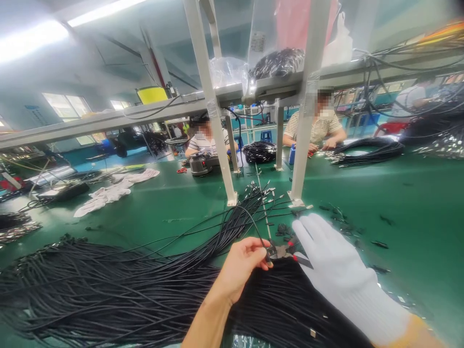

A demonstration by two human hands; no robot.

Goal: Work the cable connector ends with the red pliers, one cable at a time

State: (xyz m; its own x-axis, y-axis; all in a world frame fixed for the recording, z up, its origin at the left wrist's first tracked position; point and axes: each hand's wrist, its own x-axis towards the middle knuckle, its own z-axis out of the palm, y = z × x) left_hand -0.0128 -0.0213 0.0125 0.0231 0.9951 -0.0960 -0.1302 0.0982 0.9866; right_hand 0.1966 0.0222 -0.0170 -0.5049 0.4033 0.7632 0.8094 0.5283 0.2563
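Status from my feed: left hand (241,266) is bare, thumb and forefinger pinched on one black cable (250,223) right at its end, which sits in the nose of the cutters (282,251). Right hand (335,270) wears a white glove and holds the cutters' red handles under the palm, with the fingers stretched forward rather than curled (I can't see the grip itself under the glove). Both hands are over the near end of the big cable bundle (108,285), which lies across the green table (416,193) in front of me. My read on progress: early to middle. Dark offcuts (380,244) lie scattered on the table right of the glove, so some ends look already cut. A smaller fan of cables with metal ends (261,192) lies beyond the hands near the frame post (302,145); probably the finished lot, can't confirm. The bundle is far larger than that fan, so I judge most of it is left. Two co-workers (319,128) (205,140) sit across the table, their hands well apart from mine.
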